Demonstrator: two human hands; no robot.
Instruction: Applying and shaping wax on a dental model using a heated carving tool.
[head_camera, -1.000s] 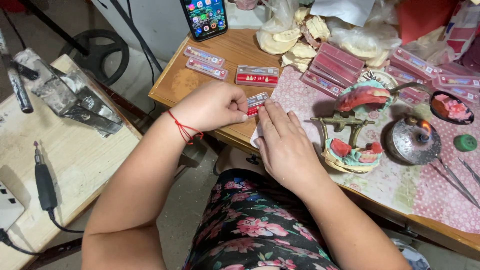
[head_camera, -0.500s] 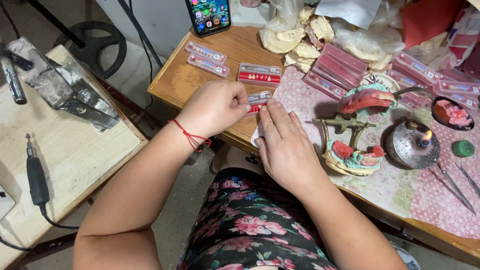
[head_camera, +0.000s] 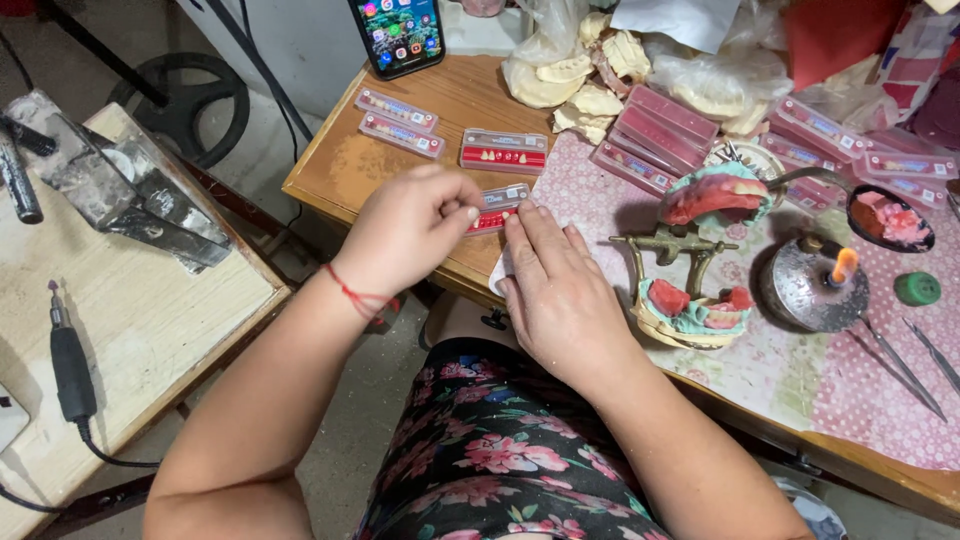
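The wooden surface (head_camera: 400, 165) fills the upper middle of the head view, its right part under a pink patterned cloth (head_camera: 880, 390). On that cloth stands a brass articulator (head_camera: 690, 270) carrying red wax and green casts, with a small lit burner (head_camera: 818, 290) just to its right. Rows of red tooth cards (head_camera: 660, 125) lie farther back, beside a heap of pale plaster casts (head_camera: 585, 85), and a phone (head_camera: 397, 35) leans at the far edge. Nearest the person, at the near edge of the surface where wood meets cloth, lies a small red tooth card (head_camera: 497, 208), its long axis running left to right and slightly tilted. The left hand (head_camera: 410, 235) is curled, thumb and forefinger pinched together at the card's left end; whether they grip the card or a single tooth I cannot tell. The right hand (head_camera: 560, 295) lies flat and open, fingers (head_camera: 525, 225) touching the card's right near edge, pinning it. Both hands meet at the card.
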